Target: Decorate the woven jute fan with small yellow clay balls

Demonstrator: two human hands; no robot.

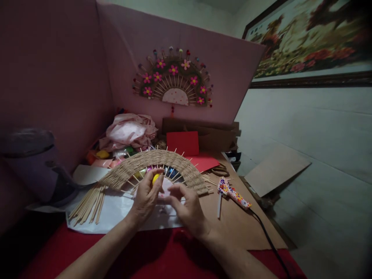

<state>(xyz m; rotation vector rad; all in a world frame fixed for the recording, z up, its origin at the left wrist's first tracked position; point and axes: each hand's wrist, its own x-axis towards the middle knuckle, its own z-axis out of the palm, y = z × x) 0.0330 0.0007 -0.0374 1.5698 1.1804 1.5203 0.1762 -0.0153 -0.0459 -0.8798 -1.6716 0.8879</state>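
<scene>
My left hand [147, 192] is closed on a small, round yellow object [156, 178] between thumb and fingers; its exact kind is unclear. Close by on the right, my right hand [188, 207] has its fingers bent, with a gap between thumb and forefinger, and nothing plainly visible in it. Beyond both hands lies a half-round fan [151, 161] with a woven, straw-coloured band and thin sticks poking past its edge. The pale centre of that fan is partly hidden by my hands.
Loose flat sticks [90, 205] lie left on white plastic [116, 217]. A flower-patterned glue gun [234, 193] with a black cord rests on brown board [232, 228]. Red card [182, 143] and bundled pink cloth [129, 130] are behind. A finished flowered fan [173, 81] hangs above.
</scene>
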